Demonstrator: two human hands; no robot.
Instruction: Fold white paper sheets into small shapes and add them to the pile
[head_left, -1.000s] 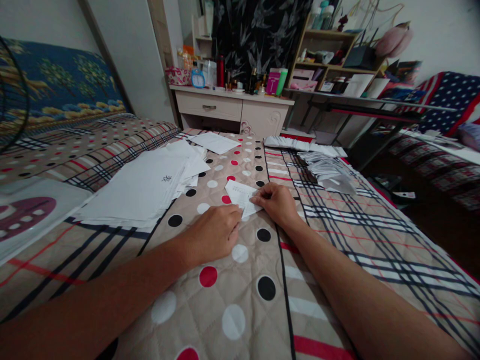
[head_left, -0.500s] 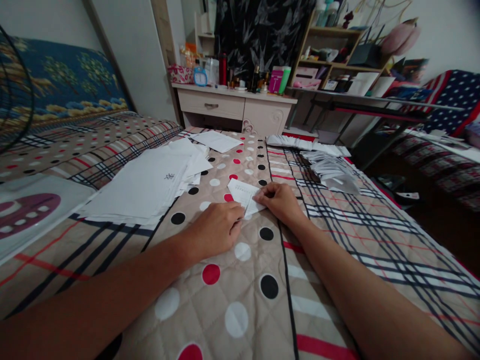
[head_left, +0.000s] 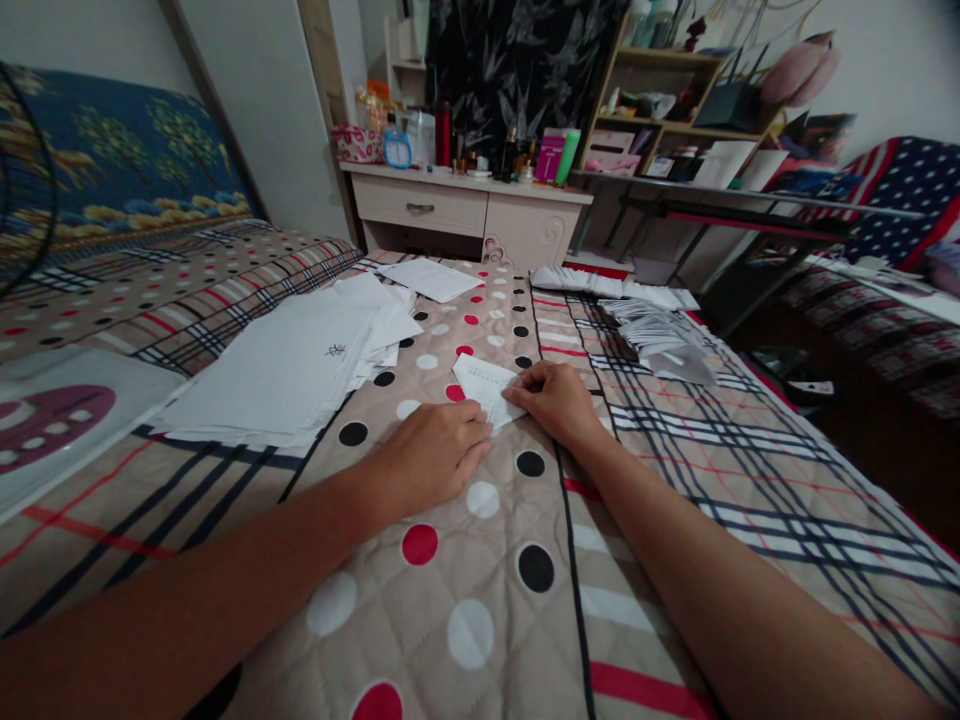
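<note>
A small folded sheet of white paper (head_left: pixel 482 378) with faint print lies on the dotted bedspread in front of me. My right hand (head_left: pixel 556 398) pinches its right side between thumb and fingers. At the near left edge is my left hand (head_left: pixel 439 448), its fingers held together and pressed on the paper. Part of the paper is hidden under the fingertips. Left of my hands lies a stack of white paper sheets (head_left: pixel 270 365), with a handwritten mark on the top one. To the right sits a bunch of folded papers (head_left: pixel 656 335).
A long row of folded papers (head_left: pixel 592 283) and a separate white sheet (head_left: pixel 431 279) lie farther back. At the left is a plastic bag (head_left: pixel 135 400) with a purple print. Beyond the bed stand a white dresser (head_left: pixel 420 208) and a shelf (head_left: pixel 660 125).
My left fingers have stretched out a little over the paper's near edge, and the slit visible in it before no longer shows. My right hand keeps its pinch.
</note>
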